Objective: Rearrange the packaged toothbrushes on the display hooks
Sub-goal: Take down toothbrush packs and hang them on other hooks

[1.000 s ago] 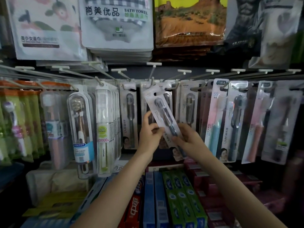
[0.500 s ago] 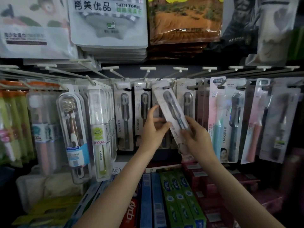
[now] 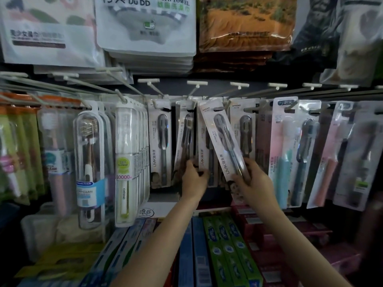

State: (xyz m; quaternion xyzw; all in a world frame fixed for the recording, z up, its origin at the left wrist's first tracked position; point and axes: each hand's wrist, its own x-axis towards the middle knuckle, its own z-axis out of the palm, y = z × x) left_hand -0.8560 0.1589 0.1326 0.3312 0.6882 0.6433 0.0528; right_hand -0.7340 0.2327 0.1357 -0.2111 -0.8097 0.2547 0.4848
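Observation:
My right hand (image 3: 251,183) grips the lower end of a white carded toothbrush pack (image 3: 221,137) that tilts to the left, its top slot close to a white display hook (image 3: 195,89). My left hand (image 3: 193,176) holds the bottom edges of the hanging packs (image 3: 185,141) on the hook just left of it. More grey toothbrush packs (image 3: 159,141) hang to the left, and another (image 3: 244,129) hangs behind the tilted one.
Clear-cased toothbrushes (image 3: 89,168) and a white pack (image 3: 126,166) hang at left, pink and teal packs (image 3: 288,154) at right. Towel bags (image 3: 145,25) hang above. Toothpaste boxes (image 3: 221,249) lie on the shelf below my arms.
My right hand has lifted the tilted pack higher toward the hooks. My left hand has let go of it and moved onto the hanging packs to its left.

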